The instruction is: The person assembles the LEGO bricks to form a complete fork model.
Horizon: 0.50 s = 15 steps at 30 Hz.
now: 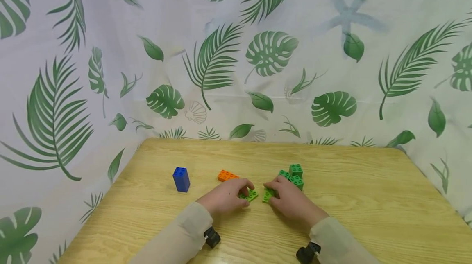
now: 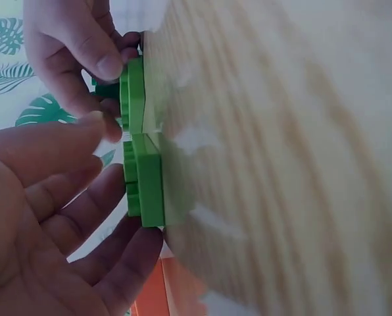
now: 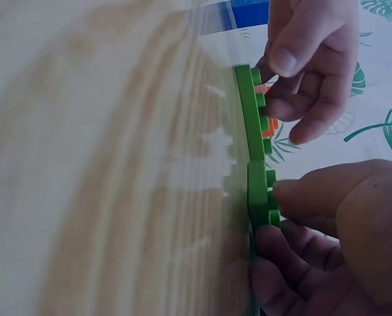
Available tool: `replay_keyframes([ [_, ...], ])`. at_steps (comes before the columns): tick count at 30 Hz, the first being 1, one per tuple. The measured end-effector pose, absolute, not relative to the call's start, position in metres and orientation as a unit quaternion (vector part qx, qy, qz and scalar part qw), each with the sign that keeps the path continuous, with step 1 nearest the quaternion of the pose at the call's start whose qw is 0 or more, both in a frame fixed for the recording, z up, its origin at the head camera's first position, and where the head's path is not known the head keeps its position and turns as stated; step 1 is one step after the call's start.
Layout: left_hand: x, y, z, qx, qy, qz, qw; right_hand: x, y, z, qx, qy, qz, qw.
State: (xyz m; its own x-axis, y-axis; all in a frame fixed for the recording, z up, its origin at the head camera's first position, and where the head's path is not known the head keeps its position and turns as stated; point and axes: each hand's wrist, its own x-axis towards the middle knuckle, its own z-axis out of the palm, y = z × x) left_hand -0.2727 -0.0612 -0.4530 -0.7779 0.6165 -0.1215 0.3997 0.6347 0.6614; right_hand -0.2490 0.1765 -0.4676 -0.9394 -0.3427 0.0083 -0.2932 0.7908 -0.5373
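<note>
Two flat lime-green studded bricks lie close together on the table, their near ends almost meeting in the wrist views. My left hand is loosely curved about the left lime-green brick, its lower fingertips right at the brick's outer end and its thumb apart from it. Opposite, my right hand pinches the right lime-green brick by its edges, with fingertips at its outer end and studs. Both bricks lie flat, studs up, partly covered by the fingers in the head view.
An orange studded brick lies just beyond my left hand. Farther left stands a tall blue block. Several darker green bricks sit behind my right hand. Leaf-patterned cloth hangs along the back of the wooden table.
</note>
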Motion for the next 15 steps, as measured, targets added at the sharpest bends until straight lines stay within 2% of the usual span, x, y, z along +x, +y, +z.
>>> replay_keyframes([
  [5, -0.2700, -0.0638, -0.4529, 0.294, 0.884, 0.321, 0.168, -0.2429, 0.1799, -0.4646, -0.180, 0.943, -0.276, 0.039],
  [15, -0.2665, -0.0669, -0.4591, 0.254, 0.896, 0.320, 0.174, -0.2396, 0.1856, -0.4635, -0.168, 0.949, -0.262, 0.045],
])
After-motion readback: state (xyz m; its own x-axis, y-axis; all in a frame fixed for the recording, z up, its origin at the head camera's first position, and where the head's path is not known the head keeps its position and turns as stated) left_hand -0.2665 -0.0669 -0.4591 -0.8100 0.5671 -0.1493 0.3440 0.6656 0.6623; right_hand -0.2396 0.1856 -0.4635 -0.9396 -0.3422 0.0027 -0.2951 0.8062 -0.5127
